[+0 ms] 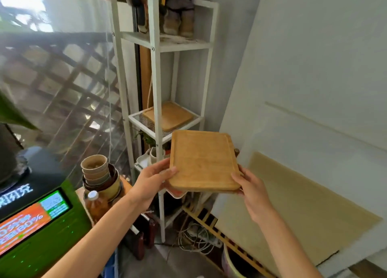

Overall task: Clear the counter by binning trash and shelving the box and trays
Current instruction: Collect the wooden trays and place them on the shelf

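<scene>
Both grips are closed on one wooden tray [204,160]: the left hand [151,180] holds the near left corner, thumb laid on the top face and fingers curled beneath, while the right hand [250,190] clamps the near right corner in the same manner. Two-handed support at opposite corners is judged to keep the flat board level and to prevent it from twisting as it is carried. A second, paler item [177,192] is partly visible under the tray, against the left fingers; what it is cannot be told.

Beyond the grips and slightly to their left stands a white metal shelf unit [156,72]. On its mesh shelf [142,119], just above and beyond the held tray, a matching wooden tray [169,115] already lies flat. The held tray is raised almost to that level, apart from the shelf, which suggests it is to be stacked on the first one. The upright post in front narrows the opening, so an approach from the right of the post appears necessary.

Shoes [178,22] occupy the shelf well above the grips. Left of and below the left grip, stacked cups [96,169] and a capped bottle [94,205] stand beside a green machine [41,225]. Cables [196,239] lie on the floor below the grips.
</scene>
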